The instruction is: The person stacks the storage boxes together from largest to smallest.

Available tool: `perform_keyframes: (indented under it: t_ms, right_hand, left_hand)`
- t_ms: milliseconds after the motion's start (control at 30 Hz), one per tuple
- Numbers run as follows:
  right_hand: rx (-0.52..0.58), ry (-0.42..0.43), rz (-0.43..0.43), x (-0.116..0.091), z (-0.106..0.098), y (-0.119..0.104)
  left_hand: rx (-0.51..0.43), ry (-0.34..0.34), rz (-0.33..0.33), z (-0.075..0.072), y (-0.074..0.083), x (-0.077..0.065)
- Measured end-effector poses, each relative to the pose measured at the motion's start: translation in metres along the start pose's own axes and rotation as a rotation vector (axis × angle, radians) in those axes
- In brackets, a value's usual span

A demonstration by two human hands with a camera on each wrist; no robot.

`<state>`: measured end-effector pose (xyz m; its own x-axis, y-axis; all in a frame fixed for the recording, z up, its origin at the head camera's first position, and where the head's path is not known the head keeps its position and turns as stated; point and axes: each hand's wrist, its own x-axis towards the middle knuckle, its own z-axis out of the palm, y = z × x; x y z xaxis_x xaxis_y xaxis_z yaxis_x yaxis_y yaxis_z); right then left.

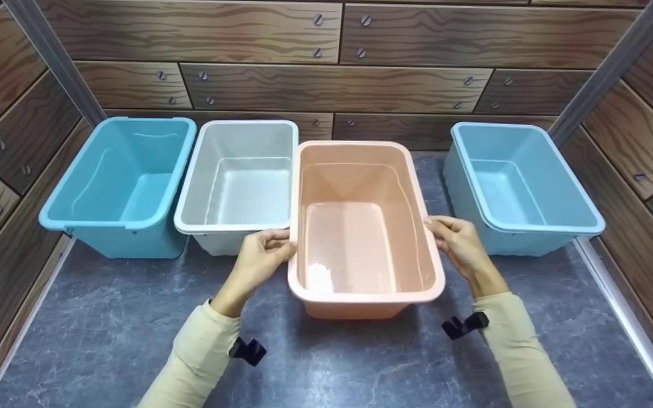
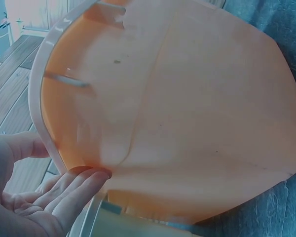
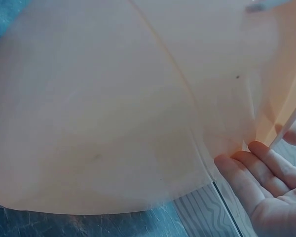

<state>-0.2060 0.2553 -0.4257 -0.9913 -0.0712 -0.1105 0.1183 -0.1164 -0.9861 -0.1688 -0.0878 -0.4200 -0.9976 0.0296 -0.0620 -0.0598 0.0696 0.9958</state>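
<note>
A peach plastic bin stands between the two hands, its inside bare. My left hand grips the left rim, and in the left wrist view the fingers curl under the lip with the thumb on the other side. On the opposite rim, my right hand pinches the edge. The right wrist view has its fingertips under that lip, against the bin's outer wall. Whether the bin's base touches the floor cannot be told.
Left of the peach bin, a grey-white bin sits close against its rim, with a teal bin beside that. A light blue bin stands at the right. Wood-patterned walls enclose the dark marbled surface.
</note>
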Motion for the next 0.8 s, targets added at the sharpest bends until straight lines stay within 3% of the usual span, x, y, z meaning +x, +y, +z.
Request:
perform_keyframes:
  t_ms: [433,667,800]
  right_hand:
    - [0.016,0.016,-0.004,-0.0013,0.0013,0.0013]
    - [0.019,0.050,-0.001,-0.0020,0.0020,0.0015]
    - [0.003,0.046,-0.001,-0.0023,0.0020,0.0005]
  left_hand:
    - [0.025,-0.007,0.000,-0.0025,0.0009,-0.0024]
    - [0.066,-0.023,0.058,-0.0036,0.0006,-0.0044]
    - [0.071,-0.025,0.058,-0.0051,-0.0003,-0.0045]
